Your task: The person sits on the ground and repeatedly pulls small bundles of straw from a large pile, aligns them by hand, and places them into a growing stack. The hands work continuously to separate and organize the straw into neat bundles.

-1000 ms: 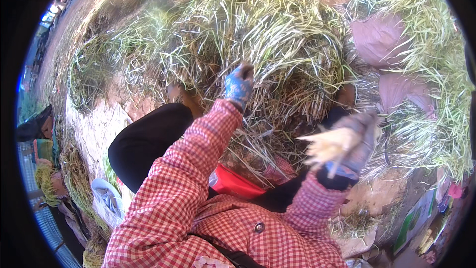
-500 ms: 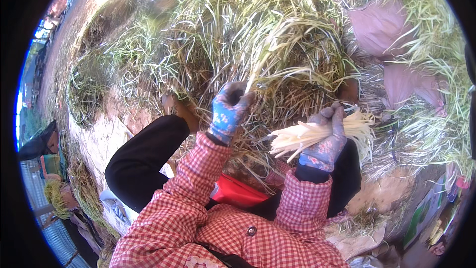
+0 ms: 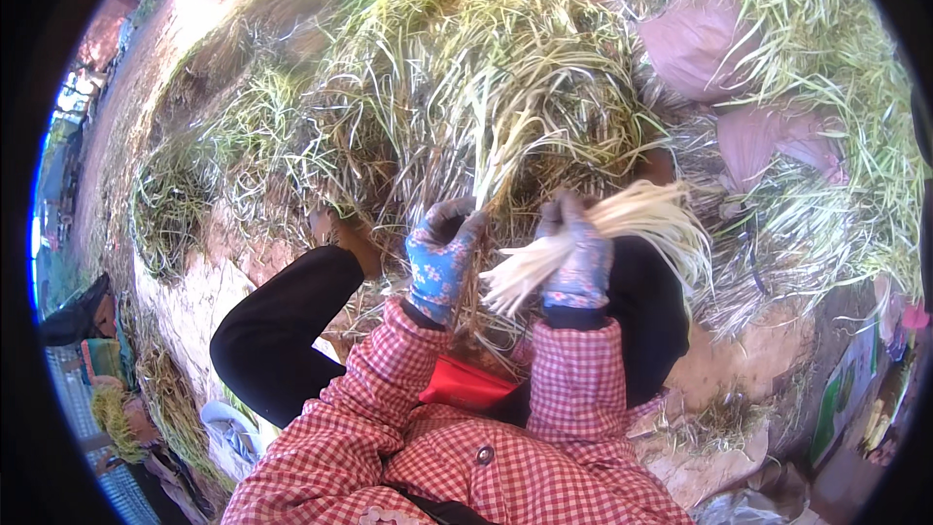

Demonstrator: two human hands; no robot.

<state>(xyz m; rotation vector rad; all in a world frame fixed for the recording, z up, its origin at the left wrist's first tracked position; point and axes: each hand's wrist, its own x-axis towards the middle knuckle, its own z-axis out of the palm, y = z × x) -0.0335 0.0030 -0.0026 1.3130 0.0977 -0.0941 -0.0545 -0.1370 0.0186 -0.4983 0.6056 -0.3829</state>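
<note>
The blue-gloved left hand (image 3: 439,258) pinches slender pale-green stalks (image 3: 493,172) at a tangled leafy green heap's (image 3: 369,87) edge; the blue-gloved right hand (image 3: 576,264) grips a cream-white stalk bundle (image 3: 643,212), which could spill if that grip slackens.

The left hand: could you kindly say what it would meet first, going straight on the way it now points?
The left hand would likely meet the leafy pile first, though depth is unclear in this view.
</note>
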